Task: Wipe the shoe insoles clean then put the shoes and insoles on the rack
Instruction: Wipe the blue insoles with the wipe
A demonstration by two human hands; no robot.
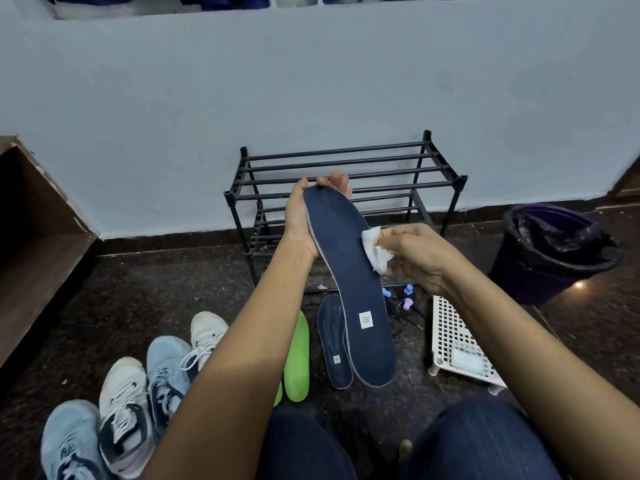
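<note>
We note left hand grasping upper end of navy insole, held in air before black rack. Right hand pinching crumpled white wipe against insole's right edge. We record second navy insole and green insoles flat on floor between rack and person's knees. Four shoes in row on floor, left side. Rack stands at floor's far edge, against wall. Lined bin on floor at right.

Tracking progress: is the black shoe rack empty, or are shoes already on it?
Empty where visible: the shoe rack shows only bare bars, and the sneakers stand on the floor. Part of it is hidden.
</note>
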